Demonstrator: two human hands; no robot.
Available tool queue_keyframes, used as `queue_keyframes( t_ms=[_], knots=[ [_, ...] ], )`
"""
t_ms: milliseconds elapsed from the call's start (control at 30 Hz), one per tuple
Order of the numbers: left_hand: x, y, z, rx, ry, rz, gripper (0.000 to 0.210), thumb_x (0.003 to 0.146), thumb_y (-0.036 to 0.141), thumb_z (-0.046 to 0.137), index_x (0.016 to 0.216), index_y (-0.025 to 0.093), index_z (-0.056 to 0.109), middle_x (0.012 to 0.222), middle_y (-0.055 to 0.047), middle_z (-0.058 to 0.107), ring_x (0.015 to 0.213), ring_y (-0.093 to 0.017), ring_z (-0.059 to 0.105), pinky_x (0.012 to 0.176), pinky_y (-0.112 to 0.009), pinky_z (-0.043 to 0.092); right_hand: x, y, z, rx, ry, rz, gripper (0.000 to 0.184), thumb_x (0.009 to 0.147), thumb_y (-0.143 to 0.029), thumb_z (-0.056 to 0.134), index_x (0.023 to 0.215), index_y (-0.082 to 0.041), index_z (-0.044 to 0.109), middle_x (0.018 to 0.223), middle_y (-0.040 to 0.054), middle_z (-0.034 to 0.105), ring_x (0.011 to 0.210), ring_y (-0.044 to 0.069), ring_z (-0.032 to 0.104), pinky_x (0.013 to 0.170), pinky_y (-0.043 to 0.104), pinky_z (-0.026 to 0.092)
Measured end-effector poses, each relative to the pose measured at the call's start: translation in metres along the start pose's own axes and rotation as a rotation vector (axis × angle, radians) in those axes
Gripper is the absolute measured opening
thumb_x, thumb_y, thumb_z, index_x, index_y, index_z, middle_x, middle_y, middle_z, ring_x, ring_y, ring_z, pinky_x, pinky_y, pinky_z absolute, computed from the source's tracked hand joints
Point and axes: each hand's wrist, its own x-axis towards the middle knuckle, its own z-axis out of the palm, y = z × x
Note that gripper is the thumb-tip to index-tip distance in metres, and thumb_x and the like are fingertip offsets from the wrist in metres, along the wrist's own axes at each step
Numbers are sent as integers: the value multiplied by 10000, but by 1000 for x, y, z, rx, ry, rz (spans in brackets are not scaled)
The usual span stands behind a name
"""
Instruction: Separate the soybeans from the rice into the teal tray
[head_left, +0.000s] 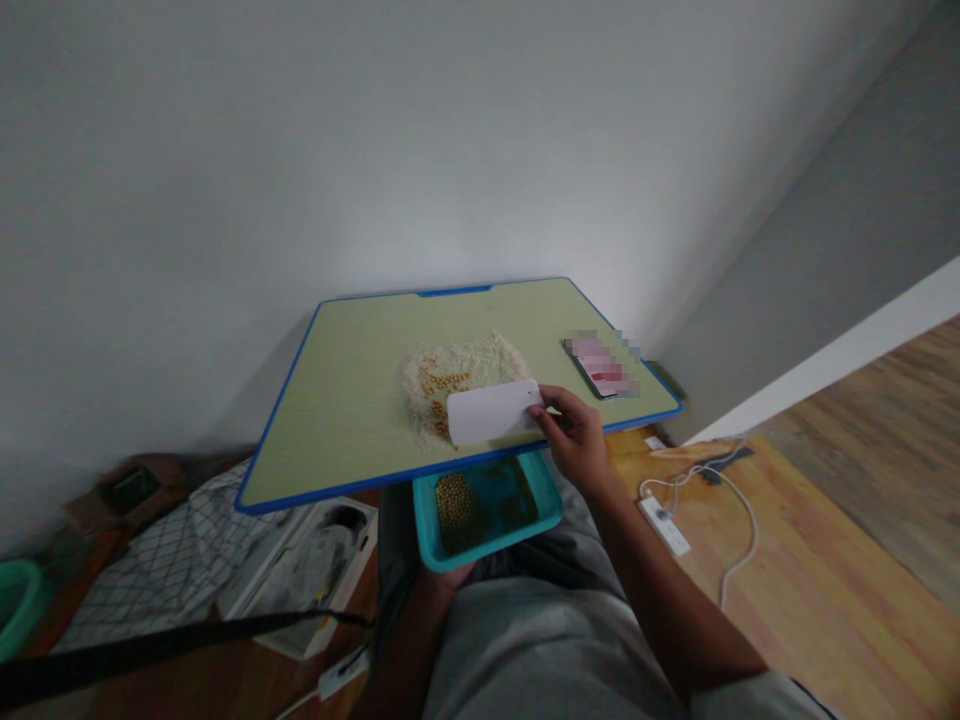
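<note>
My right hand (576,430) is closed, pinching one end of a flat white card (491,411) with rounded corners between thumb and fingers. The card is tilted over a spread of pale rice-like grains (487,355). Orange-yellow beans, perhaps soybeans (452,381), lie in a curved line among the grains, partly covered by the card. Below the table's front edge, my left hand (450,577) supports a teal plastic tray (553,505) from underneath, its fingers mostly hidden. Inside the tray, yellowish beans (456,505) fill the left side and smaller dark green ones (525,490) lie to the right.
The light green tabletop (337,390) has a blue rim and stands near a white wall. A phone (596,365) lies at its right. On the floor are a power strip (664,526) with white cables, an open white box (322,560), checked cloth (184,545) and a green basin (22,595).
</note>
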Motion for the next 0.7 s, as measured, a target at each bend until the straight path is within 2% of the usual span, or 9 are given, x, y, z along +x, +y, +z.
queue_keyframes(
  t_ms=[67, 200, 300, 500, 600, 700],
  knots=[
    [0, 1, 0, 4, 9, -6, 713, 1137, 390, 140, 1123, 325, 850, 1276, 10, 798, 1135, -138, 783, 1065, -346, 579, 0, -1, 1, 4, -13, -4, 266, 957, -457, 738, 1097, -238, 793, 942, 50, 753, 877, 205, 716, 757, 306, 646],
    [1, 1, 0, -2, -19, 9, 745, 1138, 374, 105, 1151, 282, 844, 1242, -16, 809, 1214, -127, 751, 1149, -335, 510, 1, -2, 1, -3, -43, -2, 283, 960, -484, 733, 1089, -238, 789, 970, 57, 769, 878, 210, 723, 761, 313, 646],
    [2, 1, -2, -8, -45, -3, 739, 1136, 387, 107, 1166, 287, 839, 1266, -17, 800, 1161, -111, 769, 1112, -293, 528, 2, -3, -3, -19, -47, -9, 283, 963, -490, 728, 1084, -242, 786, 952, 57, 763, 880, 217, 719, 764, 321, 647],
    [1, -1, -12, -2, -21, 9, 588, 1124, 447, 257, 1257, 298, 809, 1372, -24, 756, 1220, -159, 751, 1113, -328, 543, 2, -5, -6, -10, 2, -13, 278, 962, -491, 732, 1081, -245, 785, 931, 51, 741, 879, 211, 704, 786, 332, 655],
    [1, 0, -12, 7, 8, 4, 657, 1131, 405, 191, 1181, 304, 838, 1297, -2, 791, 1172, -154, 769, 1086, -324, 566, 1, -6, -3, 4, 1, -7, 275, 959, -487, 741, 1087, -248, 790, 941, 52, 753, 871, 210, 712, 774, 331, 659],
    [3, 2, -2, 2, 9, 17, 692, 1133, 385, 157, 1129, 342, 849, 1261, 45, 804, 1150, -147, 776, 1042, -328, 602, -1, -6, 2, 1, -32, -9, 266, 971, -477, 732, 1095, -251, 795, 970, 59, 776, 879, 217, 731, 777, 336, 661]
  ],
)
